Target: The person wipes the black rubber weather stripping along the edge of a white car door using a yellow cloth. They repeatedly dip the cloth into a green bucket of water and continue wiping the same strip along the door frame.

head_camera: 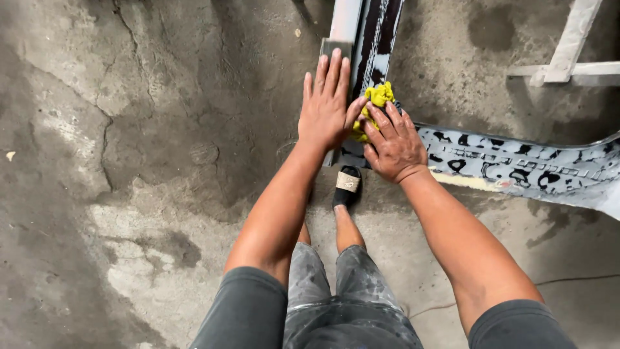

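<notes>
Nearest the camera, grey paint-flecked trousers [352, 304] and a black sandal [347, 186] on a foot are seen, set on the concrete floor [129, 194]. Just beyond, the left hand [326, 106] is laid flat and open, fingers straight, on a grey metal bar [336, 45]; nothing is gripped by it. The right hand [392, 147] is curled over a yellow rag [373, 103], which is pressed onto a curved panel [516, 169] streaked with black and white, where the panel meets the upright strip [378, 39]. For wiping of this kind, the bar is best kept steadied by the flat palm while firm, even pressure is kept on the rag, a fresh fold being turned outward as it soils. The floor is cracked, stained and patchy, and a pale metal frame [568, 58] is seen at the far right.
</notes>
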